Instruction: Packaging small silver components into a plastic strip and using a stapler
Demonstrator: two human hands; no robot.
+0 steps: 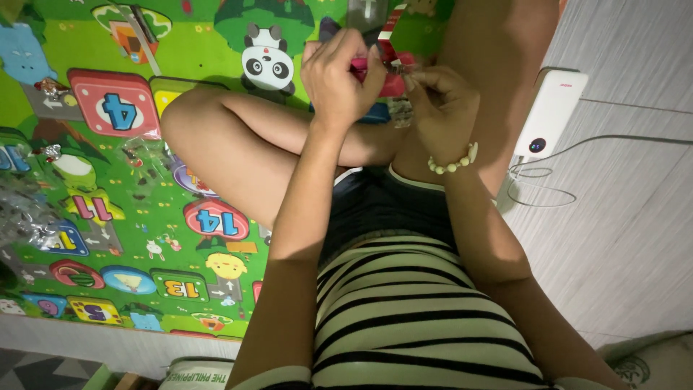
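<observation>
Both hands are raised over my crossed legs at the top middle. My left hand is curled around a small pink and red item. My right hand, with a pale bead bracelet at the wrist, pinches a piece of clear crinkled wrapper hanging from the same item. What the item is I cannot tell; the fingers hide most of it.
A bright green play mat with cartoon pictures covers the floor on the left, with clear wrappers scattered on it. A white power bank with a cable lies on the grey floor at right. A sack sits at the bottom.
</observation>
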